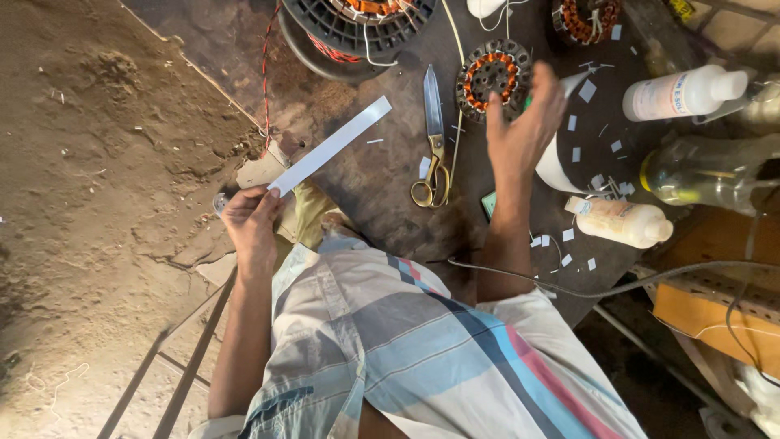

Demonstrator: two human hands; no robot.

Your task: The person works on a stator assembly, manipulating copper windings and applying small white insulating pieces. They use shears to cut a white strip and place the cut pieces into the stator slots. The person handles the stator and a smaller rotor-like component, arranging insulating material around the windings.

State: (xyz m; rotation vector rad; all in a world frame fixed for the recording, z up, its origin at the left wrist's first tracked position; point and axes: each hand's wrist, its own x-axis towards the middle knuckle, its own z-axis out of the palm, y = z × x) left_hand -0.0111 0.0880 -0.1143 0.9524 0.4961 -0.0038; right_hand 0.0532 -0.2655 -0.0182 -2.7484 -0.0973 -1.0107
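Nearest the camera, ahead of the striped shirt [422,349], a long white strip [331,146] is pinched at its lower end by the left hand [250,223], with thumb and fingers closed on it. From that grip the strip is slanted up and away toward the scissors [434,146], which are laid lengthwise on the dark counter [382,187] with their yellow handles toward the person. Just right of the scissors, the right hand [524,130] is held above the counter with fingers spread and loosely curled; nothing is seen to be grasped in it, though a white roll [556,167] is partly covered by it. Small white scraps [581,154] are scattered right of the scissors, and three bottles [621,221] are lying farther right. Beyond the scissor tips, a copper-wound stator [493,77] is set, and a black spool [357,28] is seen at the far edge.
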